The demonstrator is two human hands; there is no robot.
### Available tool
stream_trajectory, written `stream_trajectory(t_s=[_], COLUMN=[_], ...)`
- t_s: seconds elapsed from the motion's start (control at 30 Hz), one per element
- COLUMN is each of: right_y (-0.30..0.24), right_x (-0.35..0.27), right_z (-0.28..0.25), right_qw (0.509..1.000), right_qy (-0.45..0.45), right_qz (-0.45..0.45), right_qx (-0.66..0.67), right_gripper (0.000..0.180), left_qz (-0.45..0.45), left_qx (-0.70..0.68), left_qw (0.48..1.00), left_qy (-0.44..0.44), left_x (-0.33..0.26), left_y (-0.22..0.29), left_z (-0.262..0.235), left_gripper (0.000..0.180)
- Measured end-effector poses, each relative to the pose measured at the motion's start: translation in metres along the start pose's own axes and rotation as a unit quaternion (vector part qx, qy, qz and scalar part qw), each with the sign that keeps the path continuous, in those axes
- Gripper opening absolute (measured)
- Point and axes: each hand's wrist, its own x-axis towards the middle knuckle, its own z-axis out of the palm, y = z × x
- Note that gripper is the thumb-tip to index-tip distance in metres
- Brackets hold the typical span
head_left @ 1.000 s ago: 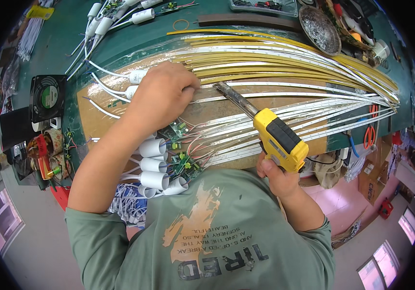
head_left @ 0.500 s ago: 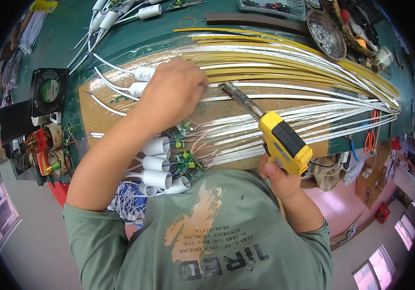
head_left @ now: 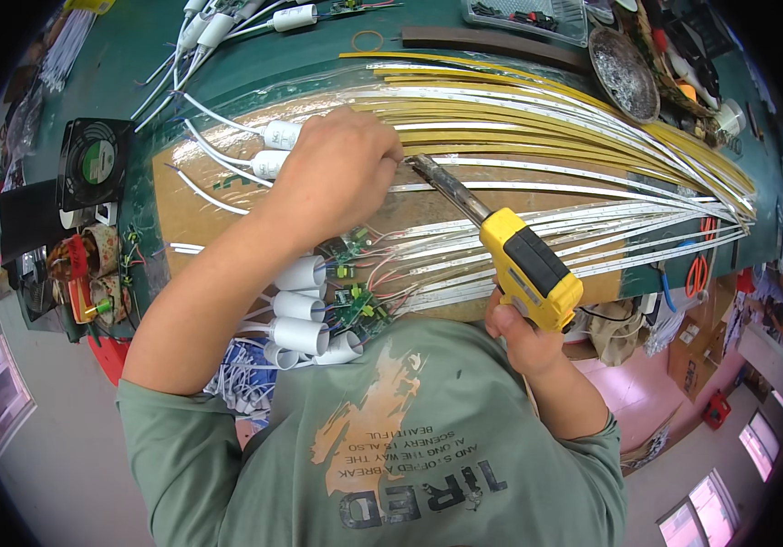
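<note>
A green table (head_left: 227, 68) carries a cardboard sheet (head_left: 204, 205), and long yellow and white LED strips (head_left: 546, 137) fan across it. The left hand (head_left: 341, 178) lies curled, knuckles up, pressing on the strips' ends; what its fingers pinch cannot be told. The right hand (head_left: 523, 333) grips a yellow soldering gun (head_left: 523, 264), its tip just beside the left hand. White capacitors (head_left: 300, 305) lie beside small circuit boards (head_left: 359, 305).

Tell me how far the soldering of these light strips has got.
Done: several white strips near the body already carry wires to small circuit boards. In hand: left hand pins a strip end; right hand holds the yellow soldering gun there. Left: the yellow strips farther away look unwired.
</note>
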Motion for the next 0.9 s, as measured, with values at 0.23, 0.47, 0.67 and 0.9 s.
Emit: stream_trajectory(t_s=[0.23, 0.47, 0.67, 0.9], right_y=[0.0018, 0.0008, 0.0041, 0.0027], right_x=[-0.0003, -0.002, -0.0036, -0.0021], right_z=[-0.0001, 0.0021, -0.0012, -0.0008], right_qw=[1.0, 1.0, 1.0, 1.0], right_qy=[0.0, 0.011, 0.004, -0.003], right_qz=[-0.01, -0.021, -0.004, -0.015], right_qx=[-0.002, 0.014, 0.0, 0.005], right_gripper=[0.028, 0.029, 0.029, 0.031], left_qz=[-0.02, -0.015, -0.009, -0.012], left_qx=[0.011, 0.015, 0.018, 0.012], left_qw=[1.0, 1.0, 1.0, 1.0], left_qy=[-0.002, 0.003, 0.01, 0.01], left_x=[0.0005, 0.0001, -0.0016, -0.0012], left_y=[0.0047, 0.0043, 0.004, 0.0038], left_z=[-0.0001, 0.0016, 0.0023, 0.0036], left_gripper=[0.012, 0.011, 0.011, 0.014])
